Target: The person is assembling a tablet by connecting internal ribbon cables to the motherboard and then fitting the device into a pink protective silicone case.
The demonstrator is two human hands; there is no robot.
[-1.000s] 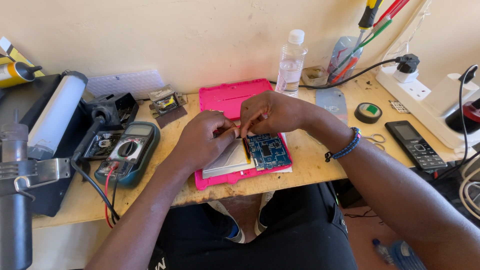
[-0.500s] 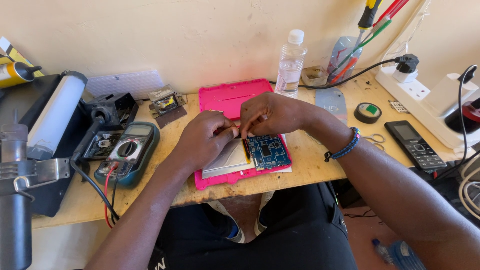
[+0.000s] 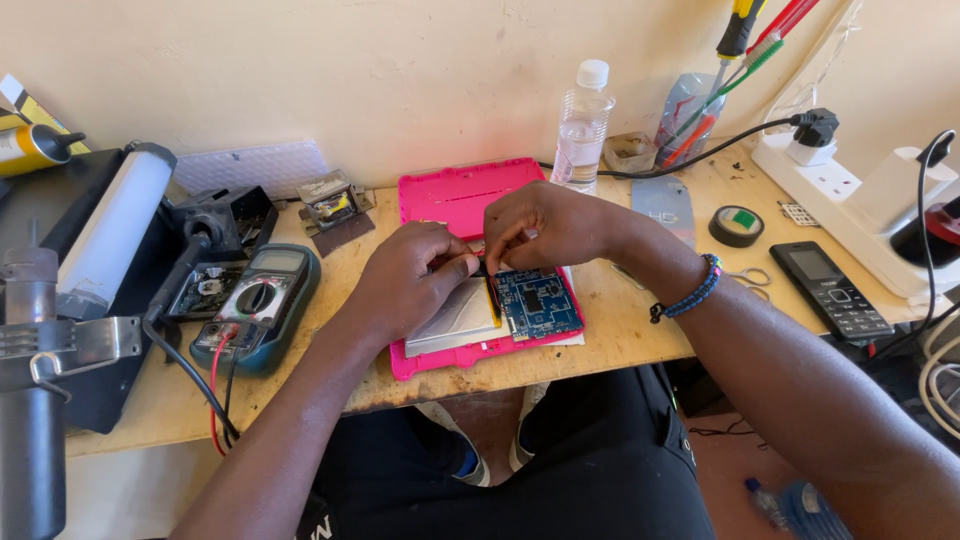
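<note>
An opened pink tablet shell (image 3: 452, 195) lies on the wooden bench in front of me. Inside it sit a silver flat battery (image 3: 462, 318) and a blue circuit board (image 3: 537, 301). My left hand (image 3: 408, 279) rests on the battery's top edge, fingers curled. My right hand (image 3: 537, 226) is just above the circuit board, its fingertips pinched together against my left fingertips at the seam between battery and board. What they pinch is too small to make out.
A multimeter (image 3: 258, 302) with red and black leads lies left of the shell, beside a black tool tray. A water bottle (image 3: 581, 128), tape roll (image 3: 736, 225), scissors, a black keypad phone (image 3: 830, 291) and a white power strip (image 3: 862, 215) stand to the right.
Both hands stay at the same spot over the battery and board; only the fingertips shift slightly.
</note>
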